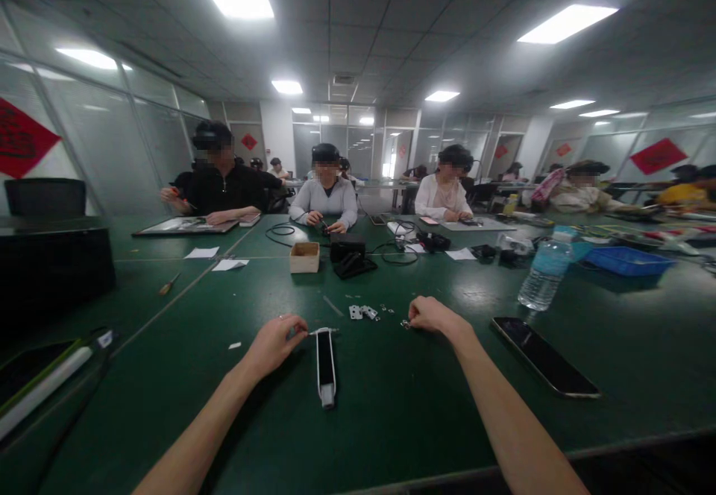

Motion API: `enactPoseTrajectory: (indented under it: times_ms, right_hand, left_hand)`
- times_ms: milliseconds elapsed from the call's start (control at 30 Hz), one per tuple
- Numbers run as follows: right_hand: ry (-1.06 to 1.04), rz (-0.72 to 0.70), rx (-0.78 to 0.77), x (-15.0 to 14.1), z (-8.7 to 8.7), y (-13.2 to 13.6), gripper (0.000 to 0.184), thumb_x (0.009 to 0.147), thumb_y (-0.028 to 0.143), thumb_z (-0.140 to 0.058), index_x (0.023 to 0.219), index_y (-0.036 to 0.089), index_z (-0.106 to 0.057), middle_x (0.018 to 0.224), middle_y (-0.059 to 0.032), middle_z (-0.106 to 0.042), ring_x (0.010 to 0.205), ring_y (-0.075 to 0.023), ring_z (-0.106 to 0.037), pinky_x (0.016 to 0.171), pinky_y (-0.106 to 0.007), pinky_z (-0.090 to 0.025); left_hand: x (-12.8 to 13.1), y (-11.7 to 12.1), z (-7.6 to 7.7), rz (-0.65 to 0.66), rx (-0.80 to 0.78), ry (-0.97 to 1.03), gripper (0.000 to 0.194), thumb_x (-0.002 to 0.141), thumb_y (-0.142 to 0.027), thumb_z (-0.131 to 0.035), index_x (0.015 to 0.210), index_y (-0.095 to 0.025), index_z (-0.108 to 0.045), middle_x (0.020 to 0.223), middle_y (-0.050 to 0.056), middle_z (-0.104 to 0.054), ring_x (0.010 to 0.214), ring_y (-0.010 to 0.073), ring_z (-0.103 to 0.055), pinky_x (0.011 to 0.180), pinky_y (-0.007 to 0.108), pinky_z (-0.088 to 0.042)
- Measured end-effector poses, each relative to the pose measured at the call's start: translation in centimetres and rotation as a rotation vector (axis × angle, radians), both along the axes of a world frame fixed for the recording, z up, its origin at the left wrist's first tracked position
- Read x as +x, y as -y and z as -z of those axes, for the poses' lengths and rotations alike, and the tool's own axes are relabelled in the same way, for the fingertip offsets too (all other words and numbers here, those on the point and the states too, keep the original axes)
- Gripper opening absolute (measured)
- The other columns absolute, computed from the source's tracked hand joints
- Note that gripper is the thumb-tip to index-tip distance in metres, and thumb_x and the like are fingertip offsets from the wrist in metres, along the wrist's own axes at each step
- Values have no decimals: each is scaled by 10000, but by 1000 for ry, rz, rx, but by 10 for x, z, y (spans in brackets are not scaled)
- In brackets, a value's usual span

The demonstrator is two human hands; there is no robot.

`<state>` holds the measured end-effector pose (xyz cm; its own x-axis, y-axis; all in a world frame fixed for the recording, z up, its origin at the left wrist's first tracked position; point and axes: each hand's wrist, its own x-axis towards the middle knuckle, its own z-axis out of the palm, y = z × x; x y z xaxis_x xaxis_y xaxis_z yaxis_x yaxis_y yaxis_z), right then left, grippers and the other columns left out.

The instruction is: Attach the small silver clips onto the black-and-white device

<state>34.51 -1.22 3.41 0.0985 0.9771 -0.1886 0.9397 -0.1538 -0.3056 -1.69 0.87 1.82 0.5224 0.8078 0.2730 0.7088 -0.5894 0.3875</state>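
Note:
My left hand [278,344] is closed in a pinch on the end of a thin pale rod [311,332] at the top of a narrow white-framed device [326,368]. This device has a long black face and lies on the green table, its white end towards me. To its right my right hand [433,314] rests low over the table, thumb and fingers pressed together at some tiny metal pieces [405,324]. Whether one is between the fingertips is too small to tell. Between the hands lie several small silvery plates with holes [363,312].
A black phone [544,357] and a water bottle [545,271] stand to the right, near a blue tray [629,260]. Ahead are a small wooden box [305,258] and a black case [347,249]. A brush [168,284] lies left. Several people sit across the table [385,413].

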Motion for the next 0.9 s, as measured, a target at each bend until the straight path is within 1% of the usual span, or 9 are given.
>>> enactPoseTrajectory:
  times_ms: [133, 367, 467, 567, 633, 700, 800, 900]
  right_hand:
    - [-3, 10, -18, -2, -2, 0, 158, 692, 211, -703, 847, 182, -715, 876, -57, -700, 806, -156, -656, 684, -211, -452]
    - [15, 50, -101, -2, -1, 3, 187, 738, 304, -653, 802, 132, -691, 835, -96, -687, 746, -185, -651, 592, -244, -450]
    - [24, 48, -100, -4, -5, 6, 191, 745, 316, -647, 765, 129, -682, 798, -101, -681, 720, -189, -647, 581, -252, -444]
    - [33, 21, -17, -9, -10, 9, 155, 718, 290, -667, 708, 135, -667, 763, -98, -676, 689, -184, -638, 567, -248, -427]
    - [17, -30, 70, -14, -13, 9, 105, 702, 242, -657, 665, 144, -654, 734, -86, -674, 664, -172, -628, 553, -240, -408]
    - [-28, -94, 173, -21, -13, 8, 58, 696, 201, -634, 666, 153, -649, 717, -63, -671, 650, -154, -615, 555, -230, -397]
    - [-113, -211, 353, -37, -8, 5, 54, 707, 188, -614, 732, 157, -651, 742, -34, -657, 656, -136, -589, 582, -224, -404]
    - [-189, -362, 502, -61, 0, 5, 50, 720, 155, -605, 751, 152, -644, 780, -28, -632, 674, -129, -562, 606, -230, -421]
  left_hand:
    - [0, 1, 1, -6, 20, -2, 150, 854, -264, -519, 889, -194, -646, 869, 42, -645, 778, 192, -589, 695, 296, -439]
    - [2, 5, -3, -10, 50, 40, 158, 849, -273, -514, 888, -194, -646, 857, 38, -646, 756, 190, -604, 693, 298, -456]
    - [2, 6, -2, -5, 73, 50, 171, 853, -278, -505, 891, -190, -647, 860, 41, -642, 741, 185, -601, 672, 290, -452]
    - [1, 5, 0, 2, 102, 58, 182, 864, -271, -491, 908, -182, -643, 862, 47, -634, 719, 177, -590, 657, 284, -445]
    - [1, 5, 0, 3, 123, 61, 182, 866, -264, -489, 917, -179, -641, 856, 46, -631, 702, 169, -582, 654, 280, -442]
    - [2, 5, 1, 4, 143, 67, 179, 865, -262, -492, 923, -182, -641, 848, 41, -629, 688, 163, -578, 649, 274, -439]
    - [3, 5, 1, 8, 172, 80, 174, 861, -258, -497, 920, -184, -643, 836, 36, -628, 674, 157, -577, 641, 267, -437]
    - [4, 5, 1, 16, 204, 86, 172, 860, -254, -498, 924, -183, -642, 835, 37, -629, 683, 157, -577, 652, 266, -438]
